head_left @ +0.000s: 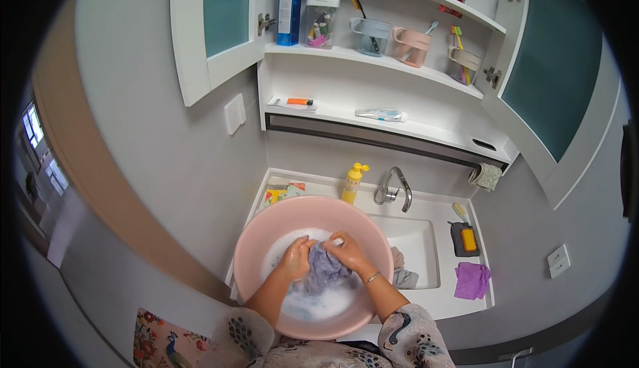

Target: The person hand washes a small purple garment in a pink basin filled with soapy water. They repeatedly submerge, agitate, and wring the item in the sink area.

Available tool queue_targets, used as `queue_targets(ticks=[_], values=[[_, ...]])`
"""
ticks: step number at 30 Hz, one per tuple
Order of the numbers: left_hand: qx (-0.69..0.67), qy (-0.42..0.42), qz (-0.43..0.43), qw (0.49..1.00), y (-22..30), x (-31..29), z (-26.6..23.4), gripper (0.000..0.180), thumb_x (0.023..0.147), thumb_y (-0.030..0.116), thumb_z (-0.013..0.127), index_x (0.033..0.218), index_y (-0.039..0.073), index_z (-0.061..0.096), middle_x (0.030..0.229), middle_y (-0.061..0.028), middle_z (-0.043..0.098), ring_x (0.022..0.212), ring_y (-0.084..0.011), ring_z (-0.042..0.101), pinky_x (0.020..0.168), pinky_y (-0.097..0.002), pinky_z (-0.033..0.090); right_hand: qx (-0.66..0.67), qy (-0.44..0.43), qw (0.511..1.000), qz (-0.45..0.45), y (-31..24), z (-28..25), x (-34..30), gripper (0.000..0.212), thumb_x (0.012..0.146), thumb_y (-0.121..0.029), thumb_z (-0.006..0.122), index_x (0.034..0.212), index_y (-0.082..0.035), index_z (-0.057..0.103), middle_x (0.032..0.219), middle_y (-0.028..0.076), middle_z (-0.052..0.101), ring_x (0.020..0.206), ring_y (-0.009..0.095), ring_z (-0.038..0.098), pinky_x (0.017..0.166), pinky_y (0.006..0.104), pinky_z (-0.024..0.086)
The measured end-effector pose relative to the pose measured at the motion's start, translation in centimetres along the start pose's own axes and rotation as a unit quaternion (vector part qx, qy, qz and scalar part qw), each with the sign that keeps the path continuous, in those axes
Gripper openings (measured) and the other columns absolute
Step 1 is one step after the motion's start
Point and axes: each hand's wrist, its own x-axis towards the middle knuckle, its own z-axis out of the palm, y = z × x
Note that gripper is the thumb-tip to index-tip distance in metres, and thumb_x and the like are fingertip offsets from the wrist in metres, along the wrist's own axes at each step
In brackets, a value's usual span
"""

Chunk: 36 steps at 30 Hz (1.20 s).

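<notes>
A large pink basin [254, 238] stands on the counter, partly over the sink, with white suds [319, 307] and water in it. Inside it, a wet grey-purple cloth [326, 268] is bunched up, its lower part lying in the foam. My left hand [297, 257] is closed on the cloth's left edge. My right hand [346, 251], with a bracelet at the wrist, pinches its upper right side, fingers bent. The cloth hides parts of my fingertips.
Behind the basin stand a yellow bottle [354, 183] and a chrome faucet [394, 191]. Grey and beige cloths [403, 276] lie in the white sink [419, 248]. To the right are a yellow soap bar [468, 239], a brush [459, 211] and a purple cloth [472, 280]. Open cabinet doors [556, 75] hang above.
</notes>
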Motion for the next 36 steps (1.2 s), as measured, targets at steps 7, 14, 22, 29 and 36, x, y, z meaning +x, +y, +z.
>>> queue_targets(ticks=[7, 14, 22, 29, 36], values=[[0.4, -0.016, 0.03, 0.916, 1.4, -1.6, 1.6, 0.021, 0.072, -0.001, 0.054, 0.093, -0.001, 0.055, 0.082, -0.0041, 0.055, 0.076, -0.0104, 0.052, 0.068, -0.0234, 0.042, -0.022, -0.176, 0.984, -0.008, -2.2, -2.3, -1.2, 0.018, 0.075, -0.02, 0.064, 0.081, -0.002, 0.063, 0.07, 0.004, 0.062, 0.063, 0.011, 0.055, 0.062, 0.0265, 0.045], [0.636, -0.008, -0.035, 0.771, 1.3, -1.9, -0.1, 0.029, 0.07, 0.006, 0.058, 0.097, 0.001, 0.056, 0.082, -0.0046, 0.057, 0.077, -0.0101, 0.052, 0.067, -0.0248, 0.042, 0.334, -0.042, 0.941, 0.025, -4.4, -6.6, -1.3, 0.009, 0.075, -0.005, 0.054, 0.075, 0.002, 0.06, 0.071, 0.006, 0.061, 0.065, 0.014, 0.058, 0.061, 0.0265, 0.047], [0.215, 0.08, 0.104, 0.968, 3.7, -3.7, 3.7, 0.032, 0.081, 0.008, 0.052, 0.11, -0.005, 0.049, 0.102, -0.0124, 0.058, 0.096, -0.0191, 0.054, 0.082, -0.0299, 0.043, 0.55, 0.071, 0.832, -0.001, -7.2, -10.7, -0.7, 0.012, 0.082, -0.008, 0.048, 0.08, 0.001, 0.057, 0.074, 0.01, 0.061, 0.066, 0.02, 0.061, 0.065, 0.0317, 0.051], [-0.15, 0.21, 0.192, 0.947, 5.1, -0.4, 1.9, 0.035, 0.081, 0.017, 0.054, 0.109, -0.002, 0.05, 0.107, -0.0149, 0.054, 0.1, -0.0247, 0.052, 0.085, -0.0364, 0.042, 0.13, 0.109, 0.949, 0.265, -1.3, -3.9, 2.3, 0.037, 0.08, -0.027, 0.054, 0.099, 0.004, 0.054, 0.085, 0.014, 0.059, 0.075, 0.022, 0.057, 0.066, 0.0341, 0.046], [0.391, 0.422, 0.052, 0.816, -2.5, 2.5, -9.6, 0.043, 0.072, 0.019, 0.063, 0.107, -0.004, 0.05, 0.095, -0.0168, 0.057, 0.092, -0.0309, 0.054, 0.072, -0.0377, 0.047, -0.099, 0.108, 0.968, 0.202, 10.4, 6.6, 2.5, 0.082, 0.056, -0.048, 0.074, 0.104, 0.013, 0.046, 0.105, 0.03, 0.053, 0.1, 0.037, 0.053, 0.084, 0.0375, 0.044]])
